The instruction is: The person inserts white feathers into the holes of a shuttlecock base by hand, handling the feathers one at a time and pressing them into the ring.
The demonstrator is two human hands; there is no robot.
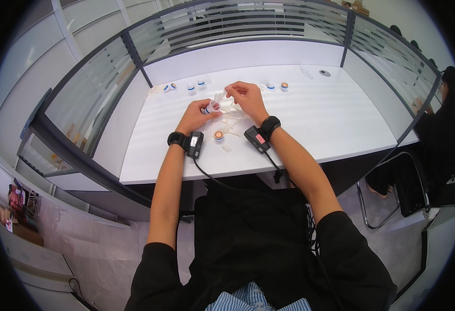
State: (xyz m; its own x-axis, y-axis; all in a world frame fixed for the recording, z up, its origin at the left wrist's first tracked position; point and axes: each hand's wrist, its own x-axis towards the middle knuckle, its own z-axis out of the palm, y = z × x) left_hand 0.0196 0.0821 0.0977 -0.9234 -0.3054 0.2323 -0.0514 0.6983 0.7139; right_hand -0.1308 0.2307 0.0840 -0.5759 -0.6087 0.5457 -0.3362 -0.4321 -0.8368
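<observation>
My left hand (pixel 195 115) is curled around a small clear vial (pixel 210 108) with a pale cap, pinching it between thumb and fingers just above the white desk (pixel 310 124), a little toward eleven o'clock from the desk's middle. My right hand (pixel 246 98) sits at about two o'clock from the vial, fingertips pressed together on a thin, see-through plastic wrapper (pixel 221 97) that runs from the vial up to my fingers. The wrapper is crinkled and nearly colourless; whether it is torn I cannot tell.

Under my hands lie more loose clear wrappers (pixel 231 122), flat and pale against the desk. At six o'clock from the vial stands one small jar with an orange top (pixel 219 135), between my wrists. Each wrist carries a black band with a small black box (pixel 195 143) and a cable running off the desk edge.

Along the far edge, at twelve o'clock, small jars stand in a loose row: blue-capped ones (pixel 191 87) toward the left, another orange-topped one (pixel 284 85) toward the right. Their labels are too small to make out.
</observation>
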